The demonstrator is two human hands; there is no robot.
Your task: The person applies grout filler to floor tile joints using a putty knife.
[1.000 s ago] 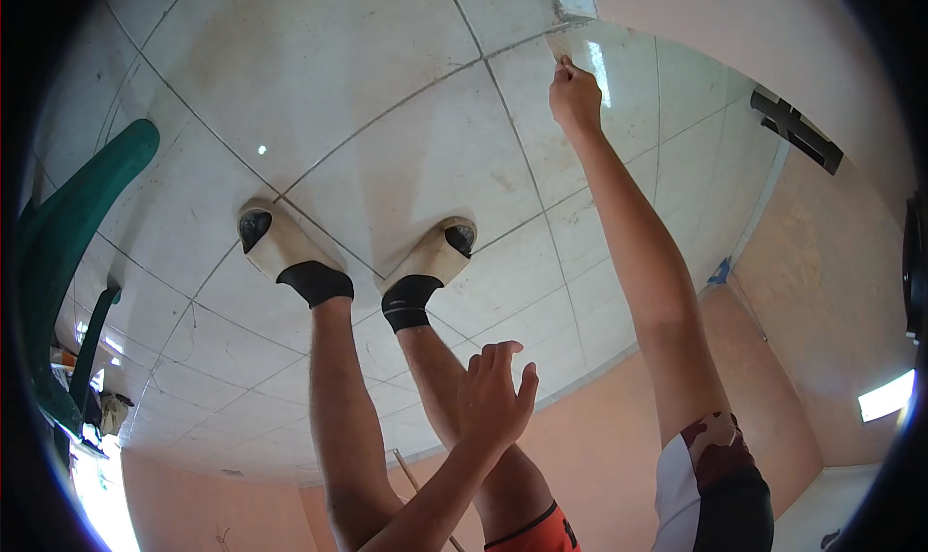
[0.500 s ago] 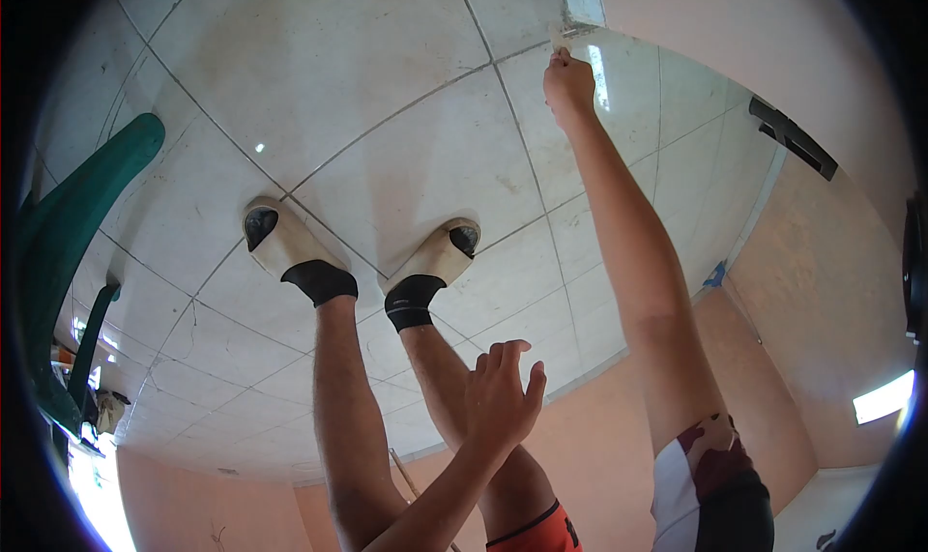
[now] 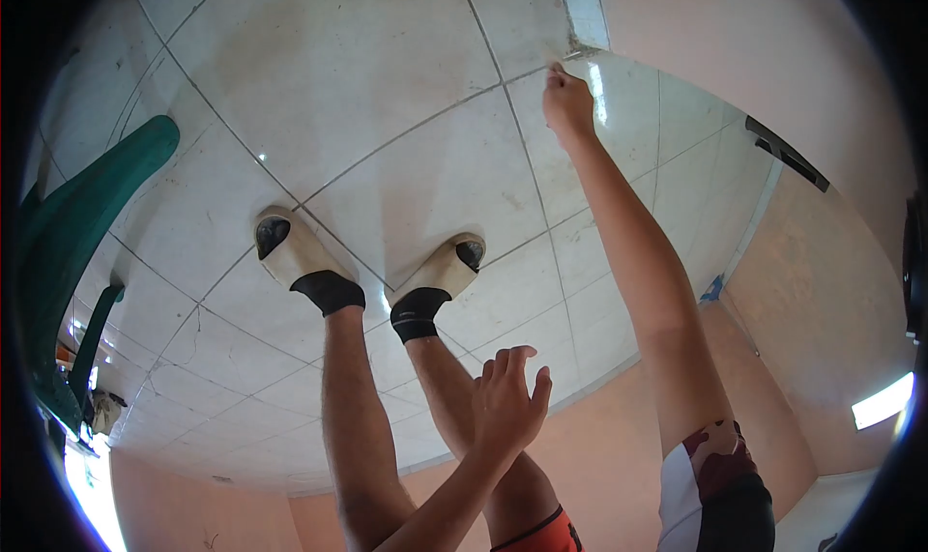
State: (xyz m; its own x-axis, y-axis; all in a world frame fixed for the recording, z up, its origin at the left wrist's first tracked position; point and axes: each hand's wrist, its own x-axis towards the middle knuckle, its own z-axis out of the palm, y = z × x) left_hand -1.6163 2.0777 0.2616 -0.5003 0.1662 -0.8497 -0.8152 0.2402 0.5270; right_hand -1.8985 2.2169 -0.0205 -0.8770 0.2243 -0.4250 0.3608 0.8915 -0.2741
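My right hand [image 3: 568, 102] reaches far out to the foot of the wall, its fingers closed in a fist by the tiled corner [image 3: 580, 49]. A small pale piece seems to be in its fingertips, but blur and the fingers hide what it is. My left hand [image 3: 507, 402] hangs in front of my knee, back toward me, fingers loosely bent and thumb apart, with nothing in it. Below both hands lies the pale tiled floor [image 3: 425, 175], with grimy marks along the joints.
Green plastic furniture [image 3: 106, 194], perhaps a chair, stands at the left. My feet in beige shoes [image 3: 300, 252] rest on the tiles. A peach wall [image 3: 735, 59] runs along the right, with a dark object [image 3: 788, 153] at its base. A blue scrap [image 3: 713, 288] lies by the far wall.
My right hand has drawn slightly down from the corner, and the pale piece at its fingertips shows less. The left hand keeps nearly the same pose. The whole view has shifted a little.
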